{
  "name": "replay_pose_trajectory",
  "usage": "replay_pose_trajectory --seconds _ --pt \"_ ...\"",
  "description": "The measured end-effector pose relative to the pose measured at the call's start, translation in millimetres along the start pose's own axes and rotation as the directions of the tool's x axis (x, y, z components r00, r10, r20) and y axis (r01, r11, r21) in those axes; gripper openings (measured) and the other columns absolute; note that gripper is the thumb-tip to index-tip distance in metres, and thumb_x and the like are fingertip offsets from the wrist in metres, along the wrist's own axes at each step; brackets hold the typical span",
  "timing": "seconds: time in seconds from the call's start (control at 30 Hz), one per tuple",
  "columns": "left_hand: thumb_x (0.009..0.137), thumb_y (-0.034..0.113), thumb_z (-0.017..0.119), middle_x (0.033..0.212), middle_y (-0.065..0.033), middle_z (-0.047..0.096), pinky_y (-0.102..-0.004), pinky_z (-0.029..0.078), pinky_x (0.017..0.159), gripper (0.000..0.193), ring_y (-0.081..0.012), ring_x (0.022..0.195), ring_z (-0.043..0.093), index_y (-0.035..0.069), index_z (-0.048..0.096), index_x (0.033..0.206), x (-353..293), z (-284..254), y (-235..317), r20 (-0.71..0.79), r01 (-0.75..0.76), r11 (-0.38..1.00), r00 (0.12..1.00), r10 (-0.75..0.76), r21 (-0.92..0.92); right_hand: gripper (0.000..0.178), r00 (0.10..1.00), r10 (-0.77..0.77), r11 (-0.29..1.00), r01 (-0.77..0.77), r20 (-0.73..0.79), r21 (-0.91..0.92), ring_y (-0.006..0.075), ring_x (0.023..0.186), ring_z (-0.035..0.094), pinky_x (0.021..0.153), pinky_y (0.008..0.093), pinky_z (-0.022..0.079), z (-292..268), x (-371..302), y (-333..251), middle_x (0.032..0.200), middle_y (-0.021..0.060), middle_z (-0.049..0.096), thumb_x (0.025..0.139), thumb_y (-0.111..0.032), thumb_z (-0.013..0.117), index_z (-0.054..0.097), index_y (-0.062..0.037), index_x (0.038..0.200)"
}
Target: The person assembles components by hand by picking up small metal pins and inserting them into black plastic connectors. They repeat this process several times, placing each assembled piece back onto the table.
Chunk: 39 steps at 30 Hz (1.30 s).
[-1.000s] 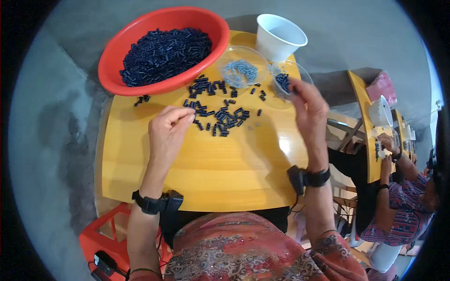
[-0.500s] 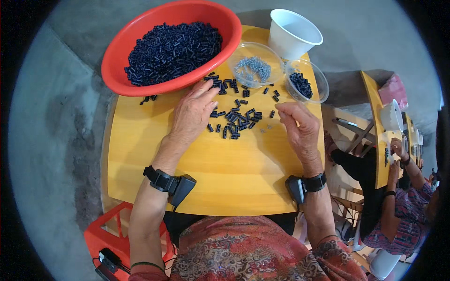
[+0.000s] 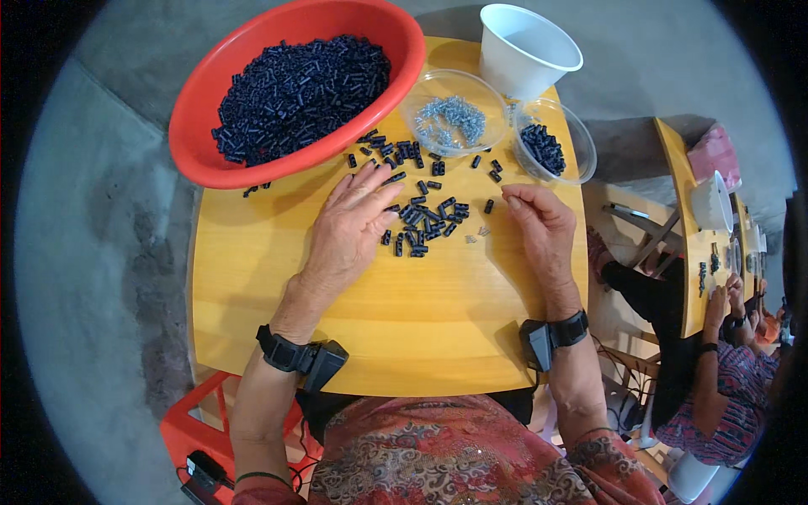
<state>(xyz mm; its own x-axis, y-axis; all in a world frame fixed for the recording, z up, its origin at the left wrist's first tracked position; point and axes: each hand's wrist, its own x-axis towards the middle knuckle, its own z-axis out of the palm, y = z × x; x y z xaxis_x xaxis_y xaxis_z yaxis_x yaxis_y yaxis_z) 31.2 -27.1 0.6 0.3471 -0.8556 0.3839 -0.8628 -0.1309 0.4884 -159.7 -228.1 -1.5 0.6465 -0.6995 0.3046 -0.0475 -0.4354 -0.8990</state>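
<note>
Small black plastic pieces (image 3: 429, 220) lie in a loose pile on the yellow table, with more scattered toward the red basin. My left hand (image 3: 347, 223) is over the left side of these pieces, palm down and fingers stretched out; its fingertips are beside the nearest ones. To the right of the pile, my right hand (image 3: 543, 236) has its thumb and forefinger pinched together. What they hold, if anything, is too small to make out. A few tiny metal parts (image 3: 477, 236) rest on the table between the pile and my right hand.
A big red basin (image 3: 192, 151) full of black pieces stands far left. Behind the pile are a clear tub (image 3: 421, 84) of small silvery parts, a clear tub (image 3: 581, 164) of black pieces and a white bucket (image 3: 518, 63). At right, another person works at a second table (image 3: 673, 160).
My left hand has drawn back a little toward me from the scattered pieces near the basin. My right hand stays pinched in nearly the same place. The view has shifted slightly.
</note>
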Motion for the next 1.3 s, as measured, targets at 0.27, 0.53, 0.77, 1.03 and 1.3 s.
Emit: replay_pose_trajectory --seconds 0.27,0.53,0.77,1.03,1.3 --pt "0.093 0.007 0.054 0.123 -0.0168 0.062 -0.0329 0.046 0.097 0.027 -0.0273 0.117 0.058 0.0 0.062 0.119 -2.3 -8.3 -21.4 -0.246 0.149 0.958 0.946 -0.21 -0.246 0.014 0.991 0.126 0.991 -0.128 0.034 0.039 0.0077 0.079 0.059 0.073 0.0225 0.048 1.2 4.0 5.6 0.086 0.0022 0.068 0.086 -0.002 0.064 0.068 0.0013 0.099" --pt "0.092 0.004 0.054 0.118 -0.0177 0.064 -0.0329 0.046 0.096 0.026 -0.0258 0.112 0.061 -0.002 0.063 0.115 12.3 -2.6 -18.4 -0.174 0.159 0.969 0.966 -0.192 -0.189 0.013 0.988 0.139 0.989 -0.142 0.064 0.047 0.0075 0.078 0.059 0.071 0.023 0.048 -0.3 6.5 10.0 0.084 0.0023 0.067 0.087 -0.003 0.063 0.068 0.0015 0.098" --pt "0.09 0.006 0.058 0.115 -0.019 0.065 -0.0336 0.051 0.088 0.024 -0.0294 0.106 0.064 0.001 0.065 0.112 8.6 0.4 -14.1 -0.193 0.132 0.973 0.966 -0.169 -0.191 0.012 0.988 0.138 0.989 -0.141 0.075 0.036 0.0079 0.078 0.059 0.072 0.0228 0.048 -0.1 7.8 10.8 0.084 0.0021 0.068 0.087 -0.003 0.063 0.068 0.0003 0.097" --pt "0.091 0.006 0.058 0.123 -0.0183 0.061 -0.033 0.051 0.09 0.024 -0.0286 0.108 0.063 0.001 0.064 0.114 23.3 0.4 -15.3 -0.195 0.066 0.977 0.975 -0.106 -0.205 0.012 0.987 0.149 0.987 -0.152 0.066 0.044 0.0075 0.078 0.059 0.072 0.0231 0.048 -0.2 7.9 15.8 0.084 0.0021 0.068 0.087 -0.003 0.064 0.069 -0.0001 0.097" --pt "0.091 0.012 0.057 0.139 -0.0195 0.048 -0.0371 0.042 0.103 0.032 -0.0318 0.125 0.05 0.003 0.059 0.122 34.9 12.5 -24.6 -0.032 0.029 0.999 0.999 -0.03 -0.035 0.013 0.989 0.131 0.988 -0.135 0.062 0.072 0.0085 0.078 0.06 0.072 0.0234 0.048 0.8 9.8 16.4 0.085 0.0024 0.068 0.086 -0.003 0.064 0.069 -0.0001 0.098"
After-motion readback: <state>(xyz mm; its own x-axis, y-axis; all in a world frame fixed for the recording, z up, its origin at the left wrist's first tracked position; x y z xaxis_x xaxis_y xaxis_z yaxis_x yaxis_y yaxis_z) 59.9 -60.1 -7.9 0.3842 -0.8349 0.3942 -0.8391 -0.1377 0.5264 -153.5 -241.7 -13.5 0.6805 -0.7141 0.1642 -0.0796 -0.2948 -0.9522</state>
